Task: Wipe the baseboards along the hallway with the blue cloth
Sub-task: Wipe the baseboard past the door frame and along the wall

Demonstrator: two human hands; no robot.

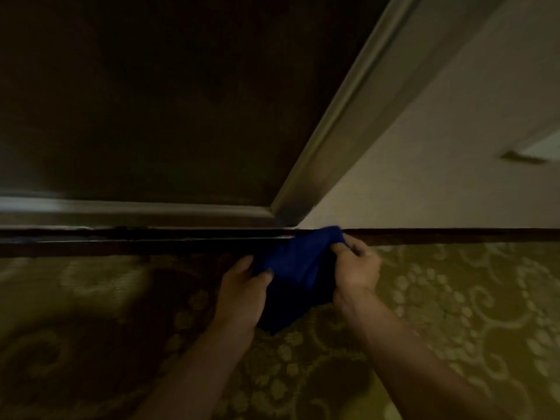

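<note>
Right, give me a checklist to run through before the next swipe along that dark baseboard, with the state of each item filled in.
1. Left hand grips the dark blue cloth: ok, fingers curl over its left edge.
2. Right hand grips the cloth: ok, it pinches the right edge.
3. Cloth reaches the dark wooden baseboard: ok, its top corner lies over the strip at the foot of the metal door frame.
4. Cloth spread flat for wiping: not ok, it is bunched and hangs between the hands.
5. Dust left on the baseboard: cannot tell, too dark and blurred.
6. Patterned green carpet along the baseboard to the right free of obstacles: ok.
</note>
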